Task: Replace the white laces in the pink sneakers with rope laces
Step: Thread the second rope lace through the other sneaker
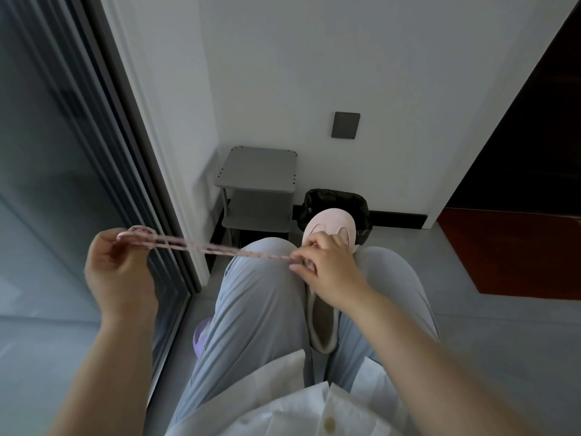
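we see a tall glass sliding door (47, 152) filling the left side and a white wall (345, 58) ahead, with grey floor (471, 341) below. a person sits with knees up in pale blue trousers (257, 309), a white shirt (298, 410) hem over the lap. in the corner stands a small grey shelf unit (261, 165), and just beside it a bin lined with a black bag (333, 199). the pink sneaker (330, 226) is wedged between the knees, toe pointing away toward the bin, heel opening toward the lap. the right hand (327, 269) rests on the sneaker's upper, its fingers curled and pinching the pink rope lace (213, 248) there. the left hand (119, 272) is raised out over the glass door, fingers curled around the lace's far end, which shows a small loop; two blurred strands run taut between the hands. we also see a dark wall plate (345, 125) and a purple slipper (201, 335) by the left leg.
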Tool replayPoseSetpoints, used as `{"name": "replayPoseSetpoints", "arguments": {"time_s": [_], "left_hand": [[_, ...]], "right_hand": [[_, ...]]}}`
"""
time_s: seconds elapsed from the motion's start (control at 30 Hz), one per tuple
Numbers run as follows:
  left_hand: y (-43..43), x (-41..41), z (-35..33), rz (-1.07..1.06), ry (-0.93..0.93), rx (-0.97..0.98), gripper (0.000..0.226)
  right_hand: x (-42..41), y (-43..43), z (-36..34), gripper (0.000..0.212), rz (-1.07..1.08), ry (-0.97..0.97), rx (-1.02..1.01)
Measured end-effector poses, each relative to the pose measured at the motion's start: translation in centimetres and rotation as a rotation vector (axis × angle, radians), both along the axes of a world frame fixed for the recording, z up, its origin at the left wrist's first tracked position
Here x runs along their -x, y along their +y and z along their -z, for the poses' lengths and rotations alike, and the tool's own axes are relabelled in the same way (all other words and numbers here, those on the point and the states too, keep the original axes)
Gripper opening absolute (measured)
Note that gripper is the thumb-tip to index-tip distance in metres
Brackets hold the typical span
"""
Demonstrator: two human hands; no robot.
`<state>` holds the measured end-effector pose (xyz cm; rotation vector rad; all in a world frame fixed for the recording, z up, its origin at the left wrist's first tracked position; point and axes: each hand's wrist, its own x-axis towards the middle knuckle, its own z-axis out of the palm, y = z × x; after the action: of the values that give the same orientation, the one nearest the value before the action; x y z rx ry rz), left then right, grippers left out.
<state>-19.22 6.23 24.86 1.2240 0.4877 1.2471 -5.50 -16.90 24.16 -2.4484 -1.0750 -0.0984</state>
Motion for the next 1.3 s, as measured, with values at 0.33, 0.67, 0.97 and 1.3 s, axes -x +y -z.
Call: {"name": "replayPoseSetpoints", "arguments": {"time_s": [0.33,0.67,0.97,1.3], "left_hand": [[1.3,0.3,0.3,-0.012,-0.230,0.269,0.041],[-1.2,-0.3,1.6,0.168,0.463,0.052,0.032],[1.2,-0.8,4.8,0.041,0.824,0.055,0.022],[-1.1,-6.0,4.0,0.210,1.193,-0.264,0.055]], "right_hand": [[1.2,-0.9,0.5,0.027,-0.116,-0.199,-0.123],[3.1,1.0,-2.4,0.031,-0.114,0.297,-0.271],[0.9,-2.0,-7.2,0.045,0.079,0.460,-0.648],[-0.5,-5.0,-6.9,0.030,0.112,0.481,-0.464]]}}
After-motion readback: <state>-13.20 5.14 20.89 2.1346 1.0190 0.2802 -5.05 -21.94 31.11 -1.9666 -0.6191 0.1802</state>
